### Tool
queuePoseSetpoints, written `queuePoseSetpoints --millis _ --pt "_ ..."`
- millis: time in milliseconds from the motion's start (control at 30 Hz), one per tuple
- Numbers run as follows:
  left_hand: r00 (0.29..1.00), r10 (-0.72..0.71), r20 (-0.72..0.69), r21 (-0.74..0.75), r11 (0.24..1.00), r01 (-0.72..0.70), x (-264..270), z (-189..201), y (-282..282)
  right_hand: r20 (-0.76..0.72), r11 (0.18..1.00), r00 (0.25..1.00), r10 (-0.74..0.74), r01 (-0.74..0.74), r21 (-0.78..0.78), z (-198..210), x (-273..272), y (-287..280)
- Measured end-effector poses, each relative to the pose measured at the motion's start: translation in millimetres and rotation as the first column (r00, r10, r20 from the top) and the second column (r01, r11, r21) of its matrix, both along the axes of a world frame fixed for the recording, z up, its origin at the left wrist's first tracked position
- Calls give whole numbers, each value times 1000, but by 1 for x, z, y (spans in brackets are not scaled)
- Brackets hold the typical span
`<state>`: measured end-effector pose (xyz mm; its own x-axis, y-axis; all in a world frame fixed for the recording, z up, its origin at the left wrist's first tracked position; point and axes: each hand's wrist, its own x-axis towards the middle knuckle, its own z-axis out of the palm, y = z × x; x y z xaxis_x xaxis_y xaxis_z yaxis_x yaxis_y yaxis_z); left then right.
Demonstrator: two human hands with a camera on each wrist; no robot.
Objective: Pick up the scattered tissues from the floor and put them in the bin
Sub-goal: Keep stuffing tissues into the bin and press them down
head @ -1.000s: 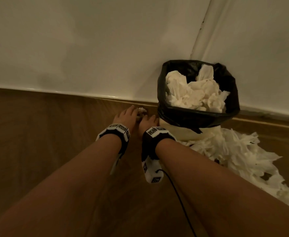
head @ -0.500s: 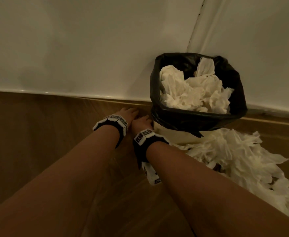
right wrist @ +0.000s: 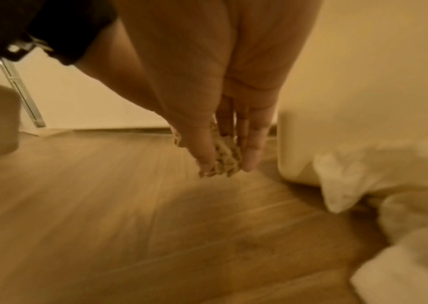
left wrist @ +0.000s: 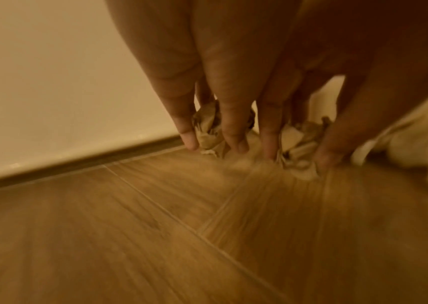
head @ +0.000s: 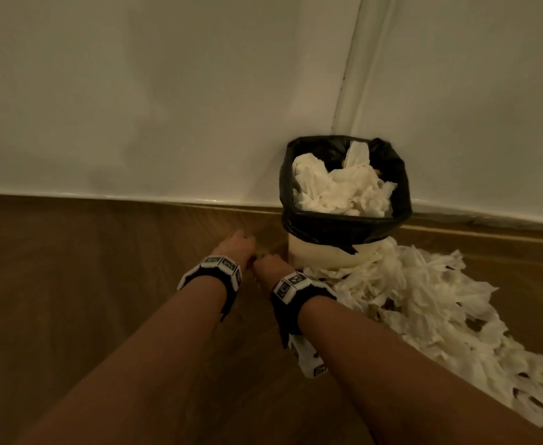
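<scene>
Fingers of both hands point down at the floor, tips nearly on the boards, w/ small crumpled tissue scraps caught between them. Left hand: left wrist view shows a wad wedged between the tips, fingers fairly straight but closing on it. Right hand: thumb and fingers pinch a second scrap, which pokes out below the tips; looks like a light pinch, not a full wrap. Risks, as I judge them: both scraps are tiny and held at fingertip only, so a quick lift could shake one loose, esp. as both wrist views are motion-blurred; frayed bits may tear off and stay on the boards. Bin stands just right of the hands, against the wall at the floor's far edge, black liner folded over its rim and tissues heaped almost to the rim, so more dropped on top could roll back out unless pressed down. Big pile of loose tissue lies on the floor right of the bin, touching its base and trailing toward the near right; most of the job looks undone.
</scene>
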<state>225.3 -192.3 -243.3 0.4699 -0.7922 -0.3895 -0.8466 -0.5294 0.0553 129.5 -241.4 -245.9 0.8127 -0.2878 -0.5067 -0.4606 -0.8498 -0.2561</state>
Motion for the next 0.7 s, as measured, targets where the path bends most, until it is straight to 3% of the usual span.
queuePoseSetpoints --millis 233,367,600,700 --pt "998 63 -29 -147 987 -67 -28 104 26 114 998 993 16 -8 -68 109 -31 17" --pt "998 4 59 -178 984 7 -41 153 38 223 987 974 32 3 -158 165 -56 19" --pt "984 -81 159 -250 961 120 -82 215 37 355 962 930 -97 179 -208 215 -108 14" --pt "977 -117 176 -286 944 165 -106 237 28 407 943 889 -211 295 -156 234 -130 6"
